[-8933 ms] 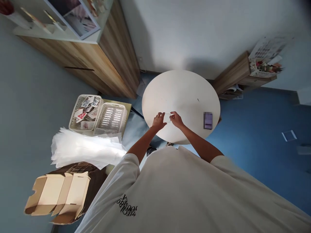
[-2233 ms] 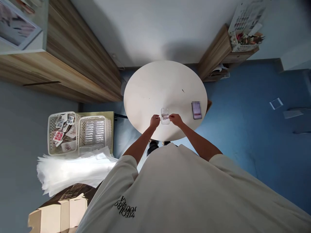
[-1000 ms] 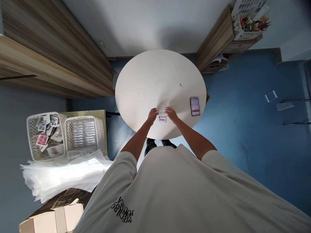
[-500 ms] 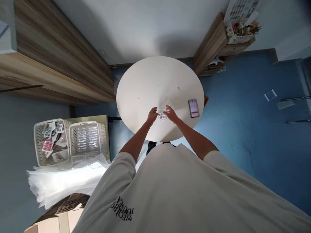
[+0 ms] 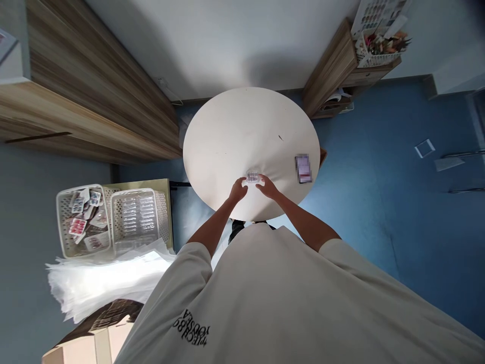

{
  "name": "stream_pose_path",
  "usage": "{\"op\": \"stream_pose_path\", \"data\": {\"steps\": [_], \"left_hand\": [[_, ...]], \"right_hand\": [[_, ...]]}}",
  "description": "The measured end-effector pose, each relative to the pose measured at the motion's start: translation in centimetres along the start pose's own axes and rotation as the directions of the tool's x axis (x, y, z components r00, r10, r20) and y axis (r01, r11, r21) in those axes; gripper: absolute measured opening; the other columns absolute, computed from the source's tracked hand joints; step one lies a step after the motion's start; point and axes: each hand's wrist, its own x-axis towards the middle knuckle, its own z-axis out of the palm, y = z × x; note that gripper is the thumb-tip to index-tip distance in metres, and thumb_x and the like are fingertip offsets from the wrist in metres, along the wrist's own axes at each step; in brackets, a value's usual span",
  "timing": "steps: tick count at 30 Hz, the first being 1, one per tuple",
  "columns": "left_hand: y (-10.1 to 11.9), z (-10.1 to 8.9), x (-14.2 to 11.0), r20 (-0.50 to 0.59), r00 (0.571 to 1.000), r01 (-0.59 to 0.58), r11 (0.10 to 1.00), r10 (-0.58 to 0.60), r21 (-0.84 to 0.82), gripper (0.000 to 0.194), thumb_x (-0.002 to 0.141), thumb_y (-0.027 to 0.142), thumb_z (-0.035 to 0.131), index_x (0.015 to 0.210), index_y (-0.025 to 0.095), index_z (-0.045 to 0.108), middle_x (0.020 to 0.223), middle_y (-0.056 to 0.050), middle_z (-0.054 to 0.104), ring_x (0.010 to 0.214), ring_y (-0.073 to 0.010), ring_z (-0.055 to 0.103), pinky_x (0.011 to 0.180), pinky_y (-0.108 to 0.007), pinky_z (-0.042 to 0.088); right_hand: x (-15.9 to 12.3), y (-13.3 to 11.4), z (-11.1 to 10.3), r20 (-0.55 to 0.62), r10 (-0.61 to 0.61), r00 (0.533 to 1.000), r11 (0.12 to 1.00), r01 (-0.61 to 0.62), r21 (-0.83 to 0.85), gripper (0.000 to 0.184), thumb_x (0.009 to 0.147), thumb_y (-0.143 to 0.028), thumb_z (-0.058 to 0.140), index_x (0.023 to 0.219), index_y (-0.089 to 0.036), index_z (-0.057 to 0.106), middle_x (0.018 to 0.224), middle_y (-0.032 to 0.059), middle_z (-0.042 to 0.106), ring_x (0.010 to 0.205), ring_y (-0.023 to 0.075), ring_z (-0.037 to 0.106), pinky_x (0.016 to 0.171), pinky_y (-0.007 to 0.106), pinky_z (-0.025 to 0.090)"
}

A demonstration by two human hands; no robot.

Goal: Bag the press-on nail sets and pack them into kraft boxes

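A small clear plastic box (image 5: 252, 176) is held level over the near half of the round white table (image 5: 246, 121). Rows of small purplish pieces, which look like press-on nails, show through its lid, which is down. My left hand (image 5: 238, 189) grips the left end of the box between thumb and fingers. At the opposite end my right hand (image 5: 268, 187) pinches it the same way. Whether the box touches the tabletop I cannot tell.
A phone (image 5: 303, 168) lies on the table's right side. To the left, one white basket (image 5: 60, 222) holds packaged sets and another (image 5: 113, 217) holds clear plastic boxes. White sheets (image 5: 102, 275) and a cardboard box (image 5: 91, 346) are nearer. A wooden cabinet (image 5: 98, 101) stands at left.
The box's clear lid, raised on the far side before, has come down over the purplish pieces. Both hands have moved slightly toward me and now hold the box's ends.
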Motion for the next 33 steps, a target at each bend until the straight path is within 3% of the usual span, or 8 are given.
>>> {"op": "stream_pose_path", "data": {"steps": [3, 7, 11, 16, 28, 33], "left_hand": [[0.2, 0.0, -0.9, -0.001, 0.995, -0.100, 0.969, 0.103, 0.226, 0.063, 0.094, 0.010, 0.048, 0.156, 0.016, 0.053, 0.170, -0.014, 0.045, 0.158, -0.0278, 0.043, 0.128, -0.046, 0.040], [0.4, 0.0, -2.1, 0.161, 0.959, -0.283, 0.845, 0.235, 0.454, 0.075, 0.093, 0.007, 0.046, 0.167, 0.018, 0.039, 0.177, -0.012, 0.033, 0.164, -0.0293, 0.030, 0.131, -0.052, 0.033], [0.1, 0.2, -2.7, 0.283, 0.938, -0.331, 0.750, 0.198, 0.572, 0.080, 0.092, 0.004, 0.041, 0.170, 0.016, 0.032, 0.181, -0.011, 0.023, 0.167, -0.0296, 0.022, 0.135, -0.054, 0.024], [-0.4, 0.7, -2.7, 0.313, 0.931, -0.352, 0.682, 0.187, 0.641, 0.085, 0.087, 0.003, 0.042, 0.171, 0.015, 0.031, 0.182, -0.012, 0.017, 0.167, -0.0316, 0.020, 0.135, -0.058, 0.020], [1.1, 1.7, -2.6, 0.294, 0.950, -0.283, 0.697, 0.108, 0.658, 0.088, 0.088, 0.005, 0.047, 0.173, 0.013, 0.025, 0.181, -0.016, 0.019, 0.167, -0.0337, 0.022, 0.135, -0.059, 0.017], [1.8, 0.9, -2.7, 0.121, 0.980, -0.200, 0.804, 0.160, 0.560, 0.082, 0.092, 0.008, 0.044, 0.171, 0.017, 0.029, 0.174, -0.017, 0.038, 0.163, -0.0310, 0.032, 0.131, -0.054, 0.031]], "right_hand": [[-0.6, 0.3, 0.1, 0.035, -0.088, 0.996, 0.960, 0.094, -0.262, 0.066, 0.099, -0.031, 0.054, 0.163, -0.023, 0.046, 0.173, 0.0125, 0.040, 0.158, 0.0347, 0.038, 0.126, 0.056, 0.039], [-1.6, 0.3, 0.3, 0.184, -0.182, 0.966, 0.797, 0.254, -0.548, 0.066, 0.101, -0.024, 0.047, 0.167, -0.017, 0.041, 0.177, 0.0121, 0.032, 0.160, 0.0357, 0.034, 0.126, 0.054, 0.036], [-2.1, 0.4, 0.4, 0.264, -0.170, 0.949, 0.660, 0.309, -0.685, 0.070, 0.099, -0.021, 0.046, 0.168, -0.013, 0.037, 0.179, 0.0137, 0.026, 0.159, 0.0376, 0.033, 0.125, 0.055, 0.035], [-2.3, 0.7, 0.4, 0.307, -0.172, 0.936, 0.567, 0.349, -0.746, 0.075, 0.096, -0.019, 0.048, 0.169, -0.010, 0.034, 0.181, 0.0145, 0.019, 0.157, 0.0382, 0.035, 0.123, 0.053, 0.033], [-2.3, -0.2, 0.4, 0.305, -0.123, 0.944, 0.551, 0.321, -0.770, 0.081, 0.092, -0.018, 0.052, 0.170, -0.010, 0.031, 0.180, 0.0154, 0.019, 0.155, 0.0392, 0.036, 0.123, 0.054, 0.032], [-2.0, -1.4, -0.3, 0.283, -0.160, 0.946, 0.623, 0.319, -0.714, 0.069, 0.096, -0.020, 0.051, 0.165, -0.016, 0.044, 0.178, 0.0130, 0.029, 0.151, 0.0386, 0.044, 0.119, 0.052, 0.041]]}}
